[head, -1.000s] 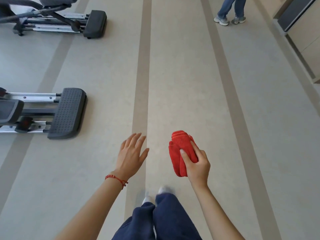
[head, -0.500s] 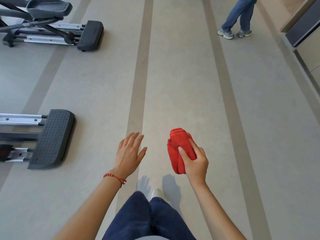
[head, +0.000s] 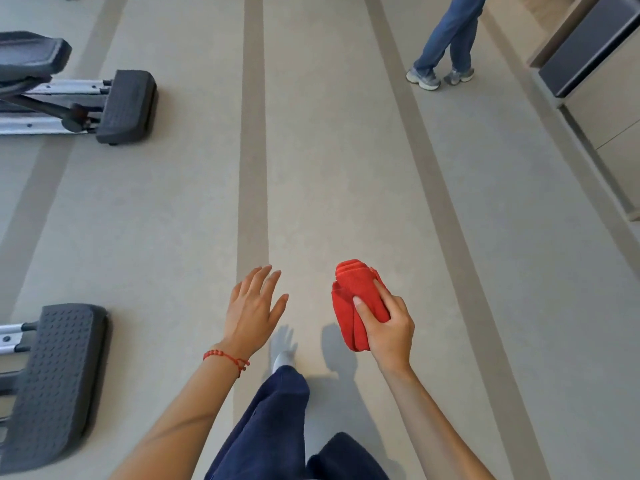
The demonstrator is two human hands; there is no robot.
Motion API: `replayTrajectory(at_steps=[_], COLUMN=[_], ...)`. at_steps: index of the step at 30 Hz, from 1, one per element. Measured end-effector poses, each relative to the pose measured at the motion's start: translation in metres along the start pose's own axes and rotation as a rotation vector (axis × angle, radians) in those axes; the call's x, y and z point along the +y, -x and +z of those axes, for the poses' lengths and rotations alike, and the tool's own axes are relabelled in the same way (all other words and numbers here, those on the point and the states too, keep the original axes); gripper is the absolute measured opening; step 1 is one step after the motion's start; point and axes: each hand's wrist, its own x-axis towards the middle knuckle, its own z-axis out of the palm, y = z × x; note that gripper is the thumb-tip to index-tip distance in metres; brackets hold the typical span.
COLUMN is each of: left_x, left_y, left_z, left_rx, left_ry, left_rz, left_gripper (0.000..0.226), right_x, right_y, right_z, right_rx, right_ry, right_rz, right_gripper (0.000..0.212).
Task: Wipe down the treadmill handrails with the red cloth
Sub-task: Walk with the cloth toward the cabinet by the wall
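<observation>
Walking with folded red cloth pinched in right hand, left hand spread empty beside it; no handrail in view yet, loose folds likely to slip mid-stride.

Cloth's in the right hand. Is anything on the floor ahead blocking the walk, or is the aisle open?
Nothing visible blocks it. The right hand holds the folded red cloth over bare floor. The machine bases sit off to the left, and a person in jeans stands far right. No treadmill handrail is in view yet.
</observation>
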Motion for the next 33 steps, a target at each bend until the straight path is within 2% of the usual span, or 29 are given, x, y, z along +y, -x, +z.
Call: replayTrajectory(at_steps=[8,13,27,29,33], left_x=[-0.013,-0.004,0.036,0.040,0.045], left_y=[-0.135,-0.222,-0.470,-0.502,-0.574], left_z=[-0.019,-0.017,-0.033,-0.037,-0.041], left_rx=[-0.060,-0.095,-0.008,-0.032,-0.125], left_ry=[-0.022,0.008,-0.021,-0.029,-0.064], left_rz=[0.088,0.088,0.217,0.236,0.310], left_gripper=[0.069,0.066,0.043,0.047,0.069], right_x=[-0.036,-0.044,-0.086,-0.092,-0.100], right_y=[-0.110,-0.186,-0.419,-0.446,-0.501], right_z=[0.040,0.053,0.066,0.070,0.080], right_rx=[0.041,0.089,0.165,0.189,0.267], right_ry=[-0.077,-0.014,-0.055,-0.053,-0.030], right_rz=[0.141,0.111,0.102,0.105,0.129], right_gripper=[0.049,0.049,0.047,0.046,0.047])
